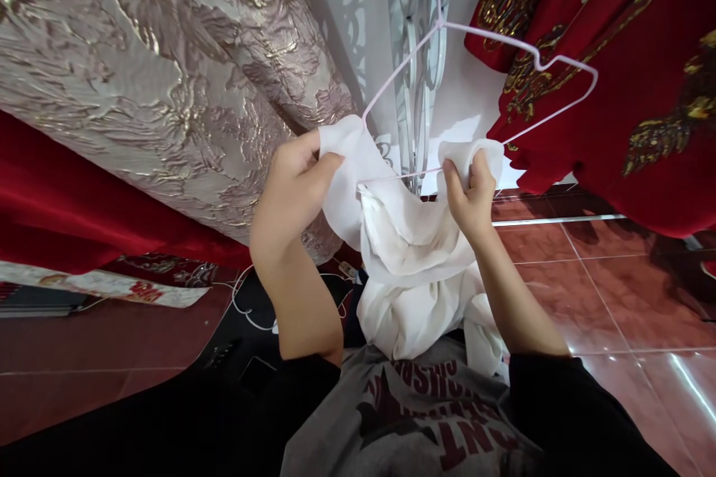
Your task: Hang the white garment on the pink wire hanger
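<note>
Both hands on white cloth at hanger.
My left hand (pixel 294 190) and right hand (pixel 473 197) each pinch the white cloth (pixel 411 253), draped over the pale wire hanger (pixel 506 41)'s bottom bar, above my lap.

Bright, soft light, strongest at upper middle. Lacy shadows fall across pale wall (pixel 335 22). White cloth (pixel 414 238) near blown out on top folds, weave detail washed. Glossy red floor tiles (pixel 604 276) carry white streak glare at lower right. Black sleeve (pixel 168 417) sinks into dark, little detail. Strong wide-angle bending: tile joints and brocade fabric (pixel 139 67) curve toward edges. Centre sharp, corners slightly soft.
</note>
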`<act>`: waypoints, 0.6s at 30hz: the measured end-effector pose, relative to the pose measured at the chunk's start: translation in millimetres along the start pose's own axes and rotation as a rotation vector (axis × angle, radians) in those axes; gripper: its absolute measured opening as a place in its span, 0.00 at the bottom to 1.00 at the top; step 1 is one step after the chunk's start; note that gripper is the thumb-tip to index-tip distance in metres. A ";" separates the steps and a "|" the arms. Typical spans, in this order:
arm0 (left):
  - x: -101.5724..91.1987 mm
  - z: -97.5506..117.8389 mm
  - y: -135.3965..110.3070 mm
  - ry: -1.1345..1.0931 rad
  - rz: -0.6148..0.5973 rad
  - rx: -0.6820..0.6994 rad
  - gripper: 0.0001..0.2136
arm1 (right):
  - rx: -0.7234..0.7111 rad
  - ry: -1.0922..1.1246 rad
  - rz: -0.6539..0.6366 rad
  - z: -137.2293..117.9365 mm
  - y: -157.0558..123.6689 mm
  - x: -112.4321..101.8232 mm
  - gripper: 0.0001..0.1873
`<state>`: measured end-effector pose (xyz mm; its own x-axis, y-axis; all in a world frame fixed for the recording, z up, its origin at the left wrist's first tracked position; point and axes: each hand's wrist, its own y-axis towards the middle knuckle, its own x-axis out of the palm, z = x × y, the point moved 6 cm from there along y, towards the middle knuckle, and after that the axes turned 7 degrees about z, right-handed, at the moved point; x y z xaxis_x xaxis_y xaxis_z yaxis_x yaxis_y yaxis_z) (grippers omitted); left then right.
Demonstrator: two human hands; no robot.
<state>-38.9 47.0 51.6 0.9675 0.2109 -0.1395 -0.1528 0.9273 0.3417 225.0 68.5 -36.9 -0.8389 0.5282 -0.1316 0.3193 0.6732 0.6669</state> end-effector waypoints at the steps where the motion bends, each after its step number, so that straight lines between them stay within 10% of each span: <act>1: 4.5 5.4 -2.6 0.005 -0.014 0.007 0.04 | 0.003 0.004 -0.002 -0.3 -0.7 0.8 0.18; 7: 18.9 24.1 -0.6 -0.069 0.190 0.095 0.14 | -0.017 0.032 -0.060 -11.9 -9.6 12.4 0.15; 18: 12.9 -24.6 23.3 0.014 0.239 0.255 0.09 | 0.128 0.203 -0.053 -17.0 -2.6 -1.7 0.17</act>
<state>-35.0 79.0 34.9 0.9074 0.4183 -0.0393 -0.3177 0.7443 0.5874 218.1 57.1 -25.9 -0.9233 0.3840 -0.0050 0.3147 0.7640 0.5632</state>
